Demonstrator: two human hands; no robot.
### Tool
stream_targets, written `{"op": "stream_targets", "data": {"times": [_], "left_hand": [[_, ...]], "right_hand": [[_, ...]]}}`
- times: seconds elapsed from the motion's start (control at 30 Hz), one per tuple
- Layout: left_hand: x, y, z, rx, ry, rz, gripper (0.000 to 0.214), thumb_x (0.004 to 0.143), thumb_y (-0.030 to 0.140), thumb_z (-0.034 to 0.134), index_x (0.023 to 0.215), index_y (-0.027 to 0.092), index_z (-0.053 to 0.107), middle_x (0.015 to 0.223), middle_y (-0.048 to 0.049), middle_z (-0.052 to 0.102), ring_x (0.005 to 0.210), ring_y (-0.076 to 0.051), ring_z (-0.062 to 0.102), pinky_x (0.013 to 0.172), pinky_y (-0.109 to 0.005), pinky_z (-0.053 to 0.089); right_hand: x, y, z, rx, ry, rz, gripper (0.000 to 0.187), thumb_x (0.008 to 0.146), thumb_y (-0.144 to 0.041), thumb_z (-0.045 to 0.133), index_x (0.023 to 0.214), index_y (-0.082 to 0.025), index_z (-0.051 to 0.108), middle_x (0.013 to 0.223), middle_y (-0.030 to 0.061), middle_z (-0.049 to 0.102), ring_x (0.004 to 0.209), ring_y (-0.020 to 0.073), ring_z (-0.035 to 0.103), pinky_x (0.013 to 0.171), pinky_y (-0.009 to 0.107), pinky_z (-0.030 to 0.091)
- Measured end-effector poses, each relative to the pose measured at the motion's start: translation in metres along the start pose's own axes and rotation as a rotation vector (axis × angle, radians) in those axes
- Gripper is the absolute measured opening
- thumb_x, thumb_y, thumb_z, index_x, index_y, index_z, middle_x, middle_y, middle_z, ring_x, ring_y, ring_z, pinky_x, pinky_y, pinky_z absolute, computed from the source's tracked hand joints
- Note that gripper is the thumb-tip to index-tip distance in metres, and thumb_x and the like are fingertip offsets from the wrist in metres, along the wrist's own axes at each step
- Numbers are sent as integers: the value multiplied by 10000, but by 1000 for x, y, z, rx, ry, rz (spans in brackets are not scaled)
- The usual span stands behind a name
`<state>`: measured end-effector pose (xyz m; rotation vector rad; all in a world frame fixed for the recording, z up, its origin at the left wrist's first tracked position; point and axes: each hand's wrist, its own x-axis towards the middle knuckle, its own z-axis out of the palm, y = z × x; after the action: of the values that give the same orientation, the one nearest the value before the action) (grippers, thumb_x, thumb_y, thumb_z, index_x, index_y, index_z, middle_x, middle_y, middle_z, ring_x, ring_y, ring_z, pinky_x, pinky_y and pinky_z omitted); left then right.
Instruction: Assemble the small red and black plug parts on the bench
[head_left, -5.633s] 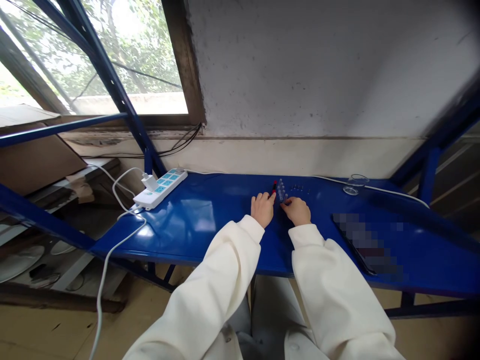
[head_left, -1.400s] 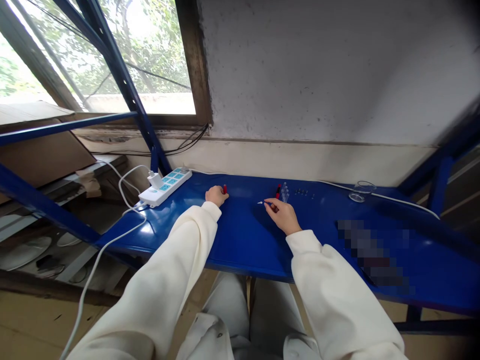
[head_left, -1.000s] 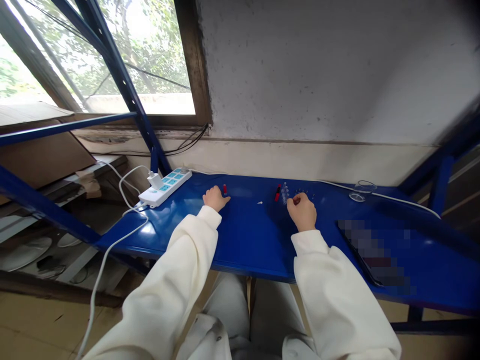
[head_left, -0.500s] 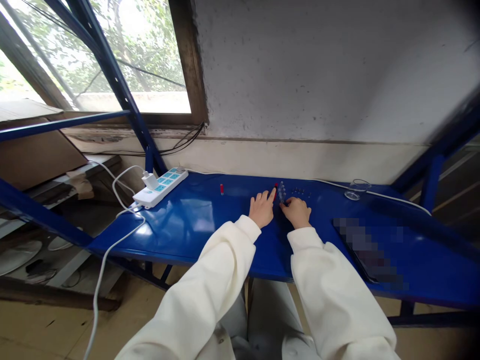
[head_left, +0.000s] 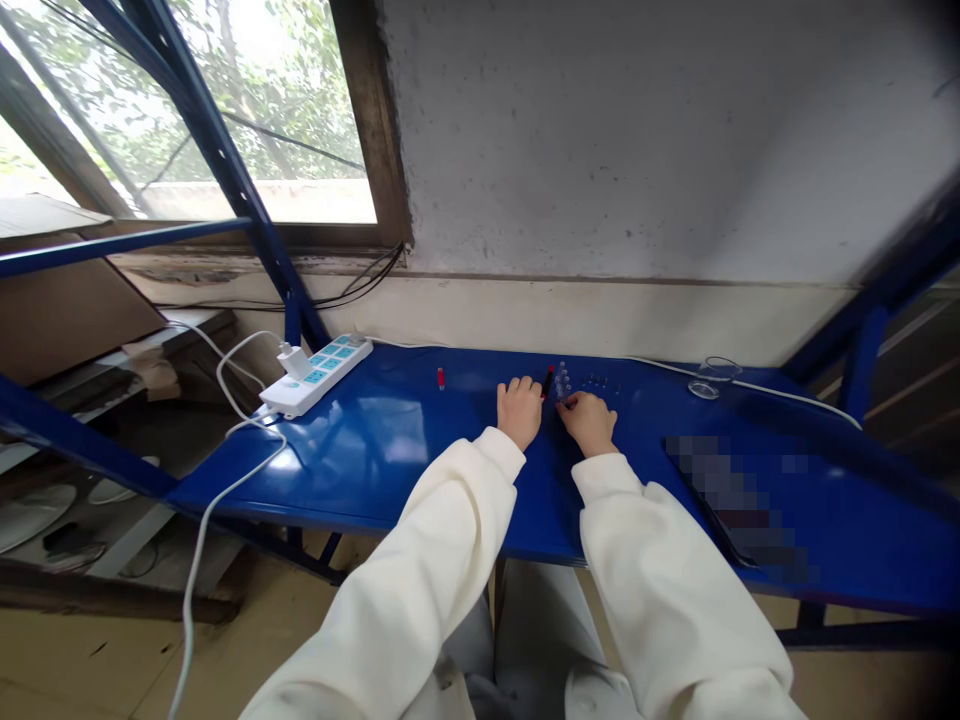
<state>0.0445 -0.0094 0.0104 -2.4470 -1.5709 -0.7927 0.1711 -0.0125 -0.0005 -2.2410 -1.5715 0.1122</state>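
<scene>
Bare hands at work beside a row of small clear cylinders (head_left: 562,378) on a blue table (head_left: 469,500). Left hand (head_left: 519,412) palm down on the table, just left of the row; fingers bent and slightly parted, thumb side close to a red-and-black marker-like stick (head_left: 549,378); contact with the stick, or a hold on it, impossible to tell. Stick between left hand and row, lying alongside the row. Right hand (head_left: 590,420) at the near end of the row, thumb and forefinger drawn narrowly together there; anything pinched between them too small to tell.

Well to the left of the row, a short red cylinder (head_left: 441,379); much farther left, a white power strip (head_left: 319,375) with turquoise sockets and an inserted white plug (head_left: 293,360). Just right of the row, a scatter of tiny dark pieces (head_left: 596,382). Well to the right, a clear glass vessel (head_left: 705,390) near a white cable (head_left: 799,390). Nearer and to the right of the row, a dark flat slab (head_left: 720,520), surface blurred into blocks. Behind the row, a grey wall (head_left: 600,150).
</scene>
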Motion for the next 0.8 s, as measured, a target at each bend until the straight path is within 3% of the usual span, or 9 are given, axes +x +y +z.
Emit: {"op": "stream_targets", "data": {"times": [0.17, 0.4, 0.8], "left_hand": [[-4, -9, -1, -216, 62, -164, 115, 822, 278, 477, 867, 206, 554, 938, -32, 569, 903, -170, 492, 758, -320, 329], [-11, -19, -12, -427, 216, -312, 104, 783, 273, 521, 828, 188, 559, 890, -19, 592, 806, -140, 533, 751, -310, 359], [-14, -18, -14, -433, 241, -299, 129, 802, 276, 490, 847, 188, 574, 907, -22, 606, 818, -141, 535, 759, -309, 366]], "right_hand": [[1, -3, 0, -14, 2, -18, 201, 760, -328, 495, 835, -192, 622, 878, 70, 636, 875, 208, 561, 748, 321, 337], [-3, -16, -1, 14, 9, -147, 179, 758, -322, 491, 828, -183, 579, 776, 62, 641, 720, 182, 593, 550, 240, 311], [-14, -20, 1, -6, -2, -302, 117, 757, -287, 487, 787, -189, 544, 722, 38, 615, 653, 151, 562, 511, 228, 265]]}}
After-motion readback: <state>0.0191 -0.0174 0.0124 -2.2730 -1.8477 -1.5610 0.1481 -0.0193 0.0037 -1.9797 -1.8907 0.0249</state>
